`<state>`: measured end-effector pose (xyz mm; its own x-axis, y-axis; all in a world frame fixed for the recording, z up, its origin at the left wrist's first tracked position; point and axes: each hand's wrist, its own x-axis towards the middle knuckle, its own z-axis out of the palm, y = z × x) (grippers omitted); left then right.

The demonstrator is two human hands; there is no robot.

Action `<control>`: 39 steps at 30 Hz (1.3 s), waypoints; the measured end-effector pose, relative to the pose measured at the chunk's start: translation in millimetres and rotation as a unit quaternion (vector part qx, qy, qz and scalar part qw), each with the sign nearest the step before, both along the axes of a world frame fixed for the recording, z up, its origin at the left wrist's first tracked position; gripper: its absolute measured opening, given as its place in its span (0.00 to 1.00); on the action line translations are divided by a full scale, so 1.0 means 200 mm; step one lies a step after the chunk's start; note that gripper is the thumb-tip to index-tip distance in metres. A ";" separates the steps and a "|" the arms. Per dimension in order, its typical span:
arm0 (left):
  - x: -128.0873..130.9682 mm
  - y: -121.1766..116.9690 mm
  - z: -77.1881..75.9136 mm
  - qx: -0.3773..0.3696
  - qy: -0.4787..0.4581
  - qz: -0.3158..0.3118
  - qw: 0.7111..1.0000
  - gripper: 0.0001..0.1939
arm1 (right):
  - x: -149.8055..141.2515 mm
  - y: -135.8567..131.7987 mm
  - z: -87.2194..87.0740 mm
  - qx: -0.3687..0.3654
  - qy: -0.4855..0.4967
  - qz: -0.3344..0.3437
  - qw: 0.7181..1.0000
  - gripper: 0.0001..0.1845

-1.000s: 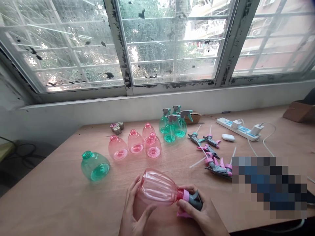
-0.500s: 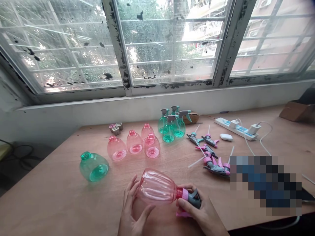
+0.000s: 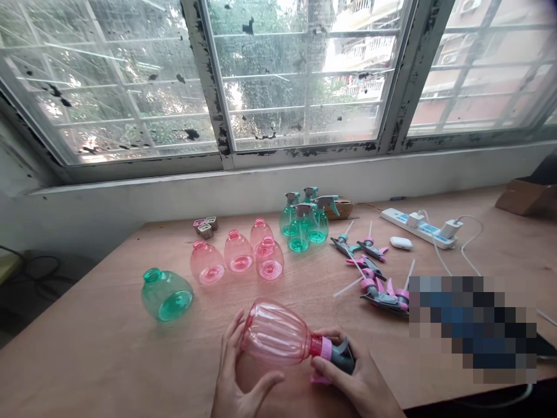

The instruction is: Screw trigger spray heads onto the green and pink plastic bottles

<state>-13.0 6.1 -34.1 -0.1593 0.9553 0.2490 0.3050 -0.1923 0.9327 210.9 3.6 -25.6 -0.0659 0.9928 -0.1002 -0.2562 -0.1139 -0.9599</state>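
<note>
A pink bottle (image 3: 276, 332) lies sideways above the counter (image 3: 108, 342), its neck in a gray-and-pink spray head (image 3: 342, 354) gripped by the right hand's closed fingers (image 3: 317, 364), while the left hand (image 3: 243, 371) cups its base, thumb spread wide. Beyond stand four pink bottles (image 3: 238, 252) and four green spray bottles (image 3: 299, 229), near loose spray heads (image 3: 383, 295).

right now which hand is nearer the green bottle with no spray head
Left. The left hand, cupped at the base of the held pink bottle, is closer in and right of the green bottle; the right hand is farther right, gripping its spray head.
</note>
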 end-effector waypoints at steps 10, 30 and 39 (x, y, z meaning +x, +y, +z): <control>0.00 0.00 0.01 -0.006 -0.078 0.015 0.997 0.26 | 0.01 0.00 0.00 -0.006 -0.008 0.013 1.000 0.23; 0.01 0.00 0.01 0.010 -0.054 0.023 0.998 0.31 | 0.00 0.00 -0.01 -0.022 0.042 -0.020 0.999 0.25; 0.04 0.01 0.02 -0.037 -0.122 0.055 0.990 0.27 | -0.01 0.00 0.01 0.001 -0.003 -0.002 1.000 0.22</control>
<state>-5.7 7.7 -29.8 -0.3103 0.9430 0.1206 0.0840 -0.0992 0.9915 209.5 4.1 -24.0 -0.0609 0.9932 -0.0992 -0.2514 -0.1114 -0.9614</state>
